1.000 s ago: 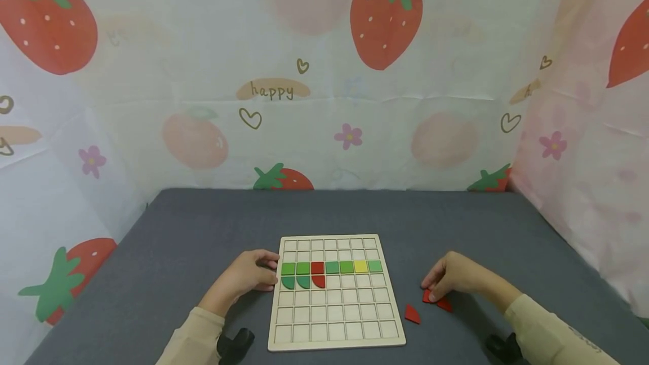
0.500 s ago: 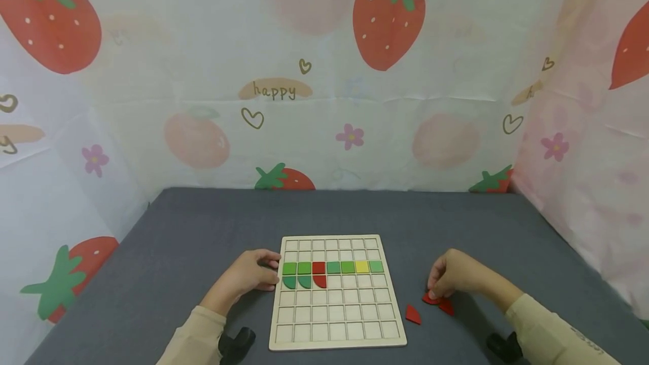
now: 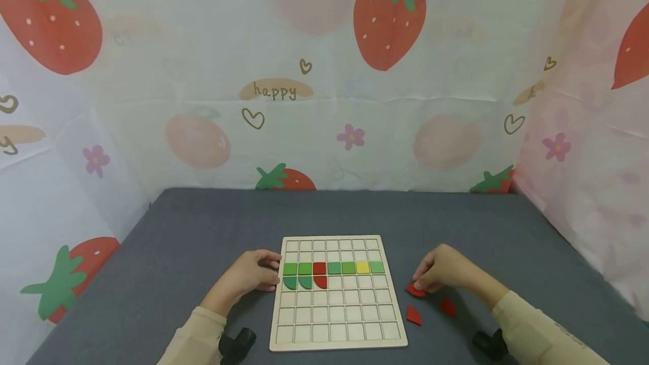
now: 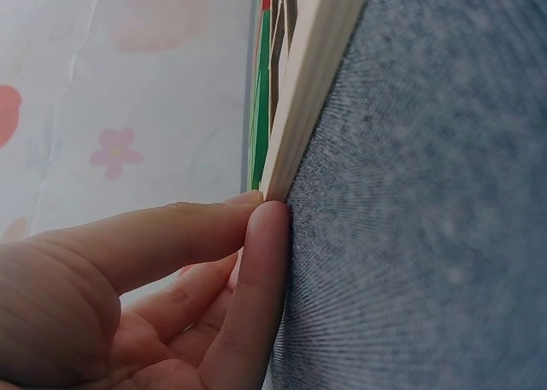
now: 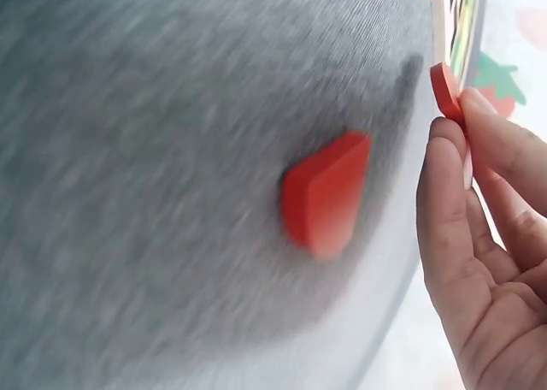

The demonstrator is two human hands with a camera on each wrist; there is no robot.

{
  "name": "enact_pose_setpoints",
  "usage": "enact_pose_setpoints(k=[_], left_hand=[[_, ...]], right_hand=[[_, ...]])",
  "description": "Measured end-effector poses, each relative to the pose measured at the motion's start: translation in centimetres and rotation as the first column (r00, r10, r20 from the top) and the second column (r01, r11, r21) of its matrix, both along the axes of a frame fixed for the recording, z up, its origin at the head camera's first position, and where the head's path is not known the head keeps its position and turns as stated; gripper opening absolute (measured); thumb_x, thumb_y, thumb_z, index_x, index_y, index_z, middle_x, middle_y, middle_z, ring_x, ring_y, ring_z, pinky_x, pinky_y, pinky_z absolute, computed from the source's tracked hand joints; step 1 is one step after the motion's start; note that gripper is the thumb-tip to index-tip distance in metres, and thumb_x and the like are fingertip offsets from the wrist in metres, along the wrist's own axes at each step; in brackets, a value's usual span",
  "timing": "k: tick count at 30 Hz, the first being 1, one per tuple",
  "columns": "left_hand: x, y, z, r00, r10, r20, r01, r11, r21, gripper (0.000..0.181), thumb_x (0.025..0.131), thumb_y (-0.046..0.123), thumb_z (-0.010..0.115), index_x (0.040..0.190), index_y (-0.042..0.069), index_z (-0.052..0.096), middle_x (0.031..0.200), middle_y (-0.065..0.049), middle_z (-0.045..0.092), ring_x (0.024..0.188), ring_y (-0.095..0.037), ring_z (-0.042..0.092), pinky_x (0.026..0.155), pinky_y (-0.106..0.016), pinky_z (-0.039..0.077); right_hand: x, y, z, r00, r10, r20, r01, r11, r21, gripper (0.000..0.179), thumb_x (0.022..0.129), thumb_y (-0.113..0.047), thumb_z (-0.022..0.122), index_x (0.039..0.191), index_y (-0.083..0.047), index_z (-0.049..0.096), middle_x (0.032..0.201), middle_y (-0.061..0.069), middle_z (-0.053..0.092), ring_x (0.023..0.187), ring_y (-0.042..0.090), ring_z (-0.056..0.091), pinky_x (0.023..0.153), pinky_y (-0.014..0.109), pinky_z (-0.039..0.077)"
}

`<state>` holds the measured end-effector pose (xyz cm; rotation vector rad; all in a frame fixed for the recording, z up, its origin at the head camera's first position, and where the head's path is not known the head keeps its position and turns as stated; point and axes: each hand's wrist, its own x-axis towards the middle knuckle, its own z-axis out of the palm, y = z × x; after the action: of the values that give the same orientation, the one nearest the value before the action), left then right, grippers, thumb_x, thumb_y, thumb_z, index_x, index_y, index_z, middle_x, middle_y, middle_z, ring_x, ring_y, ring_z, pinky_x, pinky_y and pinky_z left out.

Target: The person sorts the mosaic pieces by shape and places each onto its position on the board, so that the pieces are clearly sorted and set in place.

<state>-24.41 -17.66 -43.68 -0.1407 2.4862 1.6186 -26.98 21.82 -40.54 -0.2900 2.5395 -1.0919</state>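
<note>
My left hand [image 3: 248, 272] rests its thumb and fingertips against the left side of a light wooden grid board [image 3: 338, 347]. In the left wrist view the thumb [image 4: 265, 245] lies right at the board's pale edge. Thumb and finger of my right hand [image 3: 442, 268] pinch a red quarter-circle tile [image 5: 444, 91], tilted above the cloth and right of the board. Beneath that hand, another red tile [image 3: 448, 307] lies on the cloth. A third red tile [image 3: 413, 315] lies closer to the board's right edge.
One board row carries square tiles: several green, a red square [image 3: 319, 268] and a yellow square [image 3: 362, 267]. The row below starts with two green quarter-circles and a red quarter-circle [image 3: 320, 281]. Dark grey cloth [image 3: 223, 213] covers the table; strawberry-print curtains [image 3: 304, 145] stand behind and at the sides.
My right hand has picked a red quarter-circle tile off the cloth beside the other red tile and carried it left, closer to the board. My left hand has stayed at the board's edge.
</note>
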Motion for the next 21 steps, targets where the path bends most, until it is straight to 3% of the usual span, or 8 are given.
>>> enact_pose_setpoints(k=[10, 21], left_hand=[[0.0, 0.0, -0.1, 1.0, -0.005, -0.002, 0.005, 1.0, 0.016, 0.05, 0.078, -0.01, 0.069, 0.127, -0.007, 0.06, 0.105, -0.015, 0.059, 0.075, -0.017, 0.063, 0.068, -0.033, 0.061], [0.0, -0.1, 0.0, 1.0, -0.017, -0.005, 0.017, 1.0, 0.021, 0.05, 0.078, -0.009, 0.07, 0.127, -0.007, 0.06, 0.105, -0.016, 0.059, 0.076, -0.017, 0.063, 0.068, -0.033, 0.061]], right_hand=[[-0.4, -2.8, 0.0, 0.999, -0.042, 0.001, 0.042, 0.999, -0.023, 0.011, 0.074, -0.005, 0.084, 0.082, 0.001, 0.078, 0.075, 0.006, 0.074, 0.064, 0.015, 0.069, 0.064, 0.033, 0.062], [-1.0, -6.1, -0.3, 1.0, 0.0, 0.007, 0.0, 0.996, -0.093, 0.01, 0.076, -0.004, 0.083, 0.083, 0.001, 0.077, 0.077, 0.008, 0.075, 0.066, 0.018, 0.073, 0.065, 0.033, 0.062]])
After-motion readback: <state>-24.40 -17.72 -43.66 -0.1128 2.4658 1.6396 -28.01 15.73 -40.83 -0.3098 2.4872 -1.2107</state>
